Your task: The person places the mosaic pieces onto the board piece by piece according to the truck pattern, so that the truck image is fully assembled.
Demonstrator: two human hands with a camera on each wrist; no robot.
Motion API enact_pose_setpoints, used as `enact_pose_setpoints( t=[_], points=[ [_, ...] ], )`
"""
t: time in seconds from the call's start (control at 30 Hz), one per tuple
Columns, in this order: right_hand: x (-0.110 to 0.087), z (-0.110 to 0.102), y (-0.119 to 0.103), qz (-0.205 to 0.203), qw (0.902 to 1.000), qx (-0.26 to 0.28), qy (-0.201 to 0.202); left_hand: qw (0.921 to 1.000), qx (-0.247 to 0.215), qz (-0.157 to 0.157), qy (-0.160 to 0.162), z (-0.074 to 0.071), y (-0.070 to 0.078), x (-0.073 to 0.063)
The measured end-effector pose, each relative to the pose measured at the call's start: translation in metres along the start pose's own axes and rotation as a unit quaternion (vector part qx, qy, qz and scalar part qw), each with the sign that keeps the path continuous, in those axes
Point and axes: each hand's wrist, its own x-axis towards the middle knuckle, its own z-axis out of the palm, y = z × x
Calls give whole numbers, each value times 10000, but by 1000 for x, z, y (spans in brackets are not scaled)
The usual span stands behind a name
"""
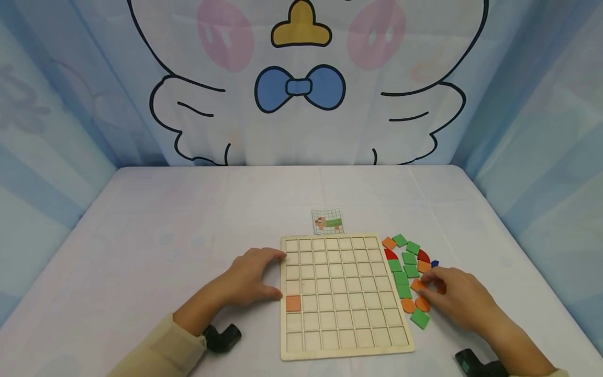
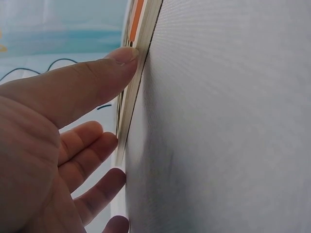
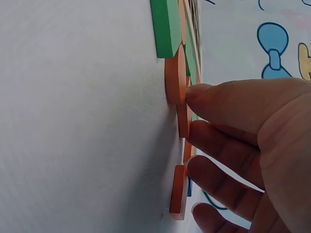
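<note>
- Right hand (image 1: 459,296) pinches a flat orange square tile (image 1: 417,285) with thumb and fingertip, right of centre; a straight lift should spare the orange round tile (image 1: 422,304) just below.
- Left hand (image 1: 252,275), fingers spread, touches the pale wooden grid board (image 1: 330,342) at its left edge.
- White tabletop (image 1: 471,225) looks roomiest upper right.

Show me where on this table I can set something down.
Free: the table left of the left hand; the strip between picture card and curtain; the stretch right of the loose pieces, beyond the right hand. Crowded: the right edge of the board, where pieces and right hand gather.
</note>
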Motion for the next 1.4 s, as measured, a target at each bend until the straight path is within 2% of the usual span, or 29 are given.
enact_pose_setpoints(
  t=[0.83,1.4],
  points=[
    [2,-8,5,7,9992,-190,-347,10000,-70,62,-28,-5,2,-1],
    [2,-4,3,31,9994,-255,-224,9998,-93,152,8,-3,0,-1]
  ],
)
